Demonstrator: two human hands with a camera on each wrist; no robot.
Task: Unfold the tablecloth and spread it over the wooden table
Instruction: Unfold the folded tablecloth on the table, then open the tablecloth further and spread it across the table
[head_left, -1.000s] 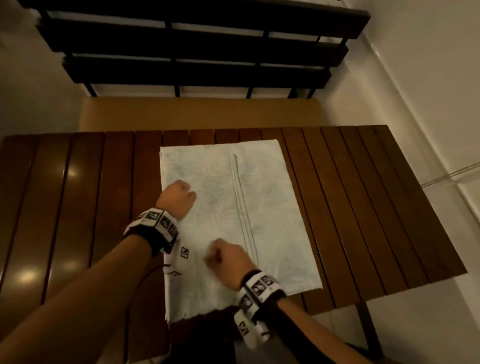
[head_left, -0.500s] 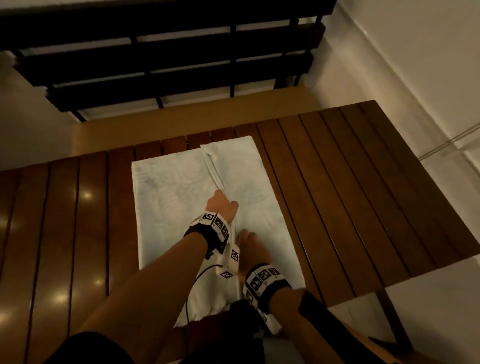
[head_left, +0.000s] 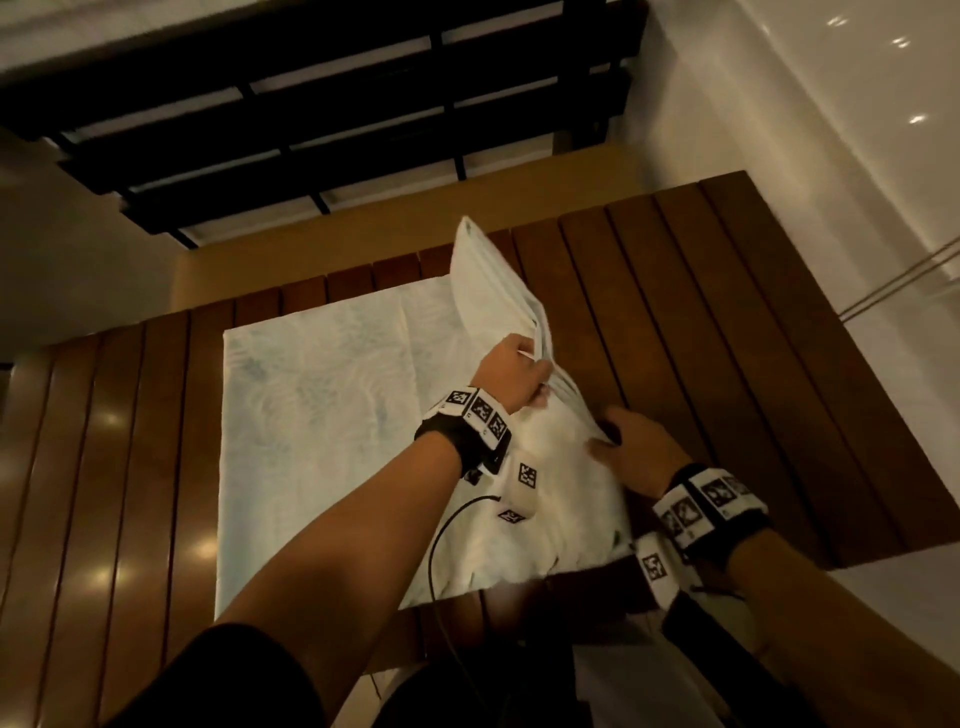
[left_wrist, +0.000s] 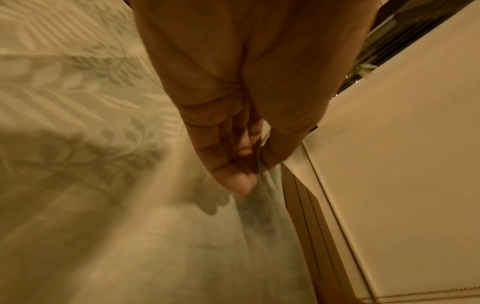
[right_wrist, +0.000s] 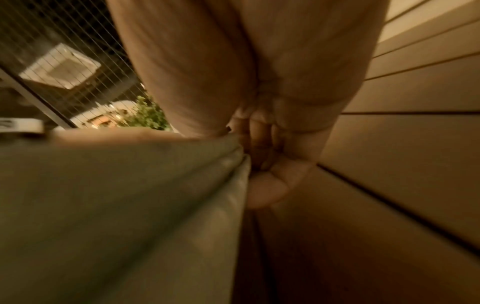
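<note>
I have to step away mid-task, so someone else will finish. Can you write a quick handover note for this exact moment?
Left hand: pinches the raised fold edge of the tablecloth.
Right hand: grips the same flap nearer the table's front edge.
Tablecloth: still folded in layers, left part lying flat on the wooden table, right flap lifted.
Done: one fold is being opened.
Left: lay the flap over to the right, open the remaining folds, spread the cloth over the bare slats on both sides.

tablecloth (head_left: 322, 415) on table (head_left: 727, 338), railing (head_left: 311, 104) behind
</note>
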